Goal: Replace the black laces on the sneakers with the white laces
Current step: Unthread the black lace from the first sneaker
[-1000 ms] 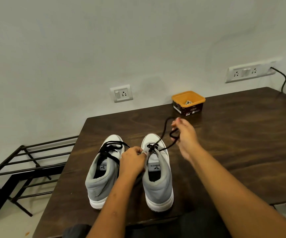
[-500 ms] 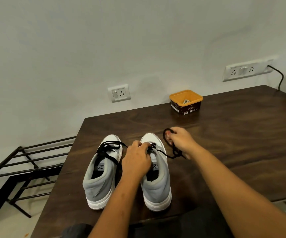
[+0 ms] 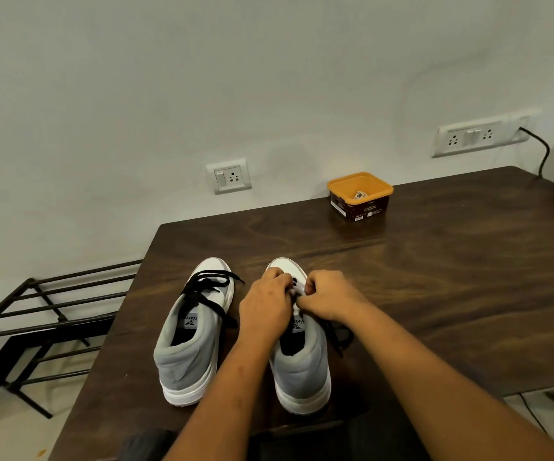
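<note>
Two grey and white sneakers stand side by side on the dark wooden table (image 3: 435, 277), toes away from me. The left sneaker (image 3: 192, 331) still carries its black lace (image 3: 207, 287) across the front. Over the toe end of the right sneaker (image 3: 302, 364) my left hand (image 3: 265, 307) and my right hand (image 3: 330, 299) meet, fingers curled and pinching at its black lace by the front eyelets. A loose length of that black lace (image 3: 335, 337) lies on the table under my right wrist. The eyelets themselves are hidden by my fingers. No white laces are visible.
An orange tub (image 3: 359, 196) with a dark label stands at the back of the table near the wall. A black metal rack (image 3: 36, 327) stands on the floor to the left. Wall sockets (image 3: 480, 136) and a cable are at the back right.
My right hand came down and left from holding the lace up in the air to the toe of the right sneaker. My left hand slid forward along that sneaker. The lace now trails on the table.
</note>
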Available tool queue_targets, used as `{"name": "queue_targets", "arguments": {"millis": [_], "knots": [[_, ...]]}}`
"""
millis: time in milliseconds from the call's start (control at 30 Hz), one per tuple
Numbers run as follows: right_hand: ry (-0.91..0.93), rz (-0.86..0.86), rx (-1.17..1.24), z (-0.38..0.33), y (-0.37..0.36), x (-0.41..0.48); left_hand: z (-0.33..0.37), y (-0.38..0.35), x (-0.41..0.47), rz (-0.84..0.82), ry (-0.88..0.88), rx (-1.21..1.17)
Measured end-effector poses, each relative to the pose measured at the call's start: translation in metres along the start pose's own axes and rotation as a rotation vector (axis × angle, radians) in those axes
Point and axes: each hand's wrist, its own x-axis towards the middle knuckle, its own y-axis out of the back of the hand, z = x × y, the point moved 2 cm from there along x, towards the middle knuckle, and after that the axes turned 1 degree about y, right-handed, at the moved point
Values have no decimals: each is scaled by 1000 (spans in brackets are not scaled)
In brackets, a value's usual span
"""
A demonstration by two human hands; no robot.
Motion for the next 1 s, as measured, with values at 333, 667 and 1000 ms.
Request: {"name": "queue_targets", "arguments": {"millis": [333,667,1000], "knots": [[-39,41,-22,0,-10,4,-8,-2,1,85,654,-1453],[-12,88,-100,-2,-17,6,-6,3,7,-75,140,44],[-59,74,-104,-3,-17,5,0,-7,-1,128,720,-1451]]}}
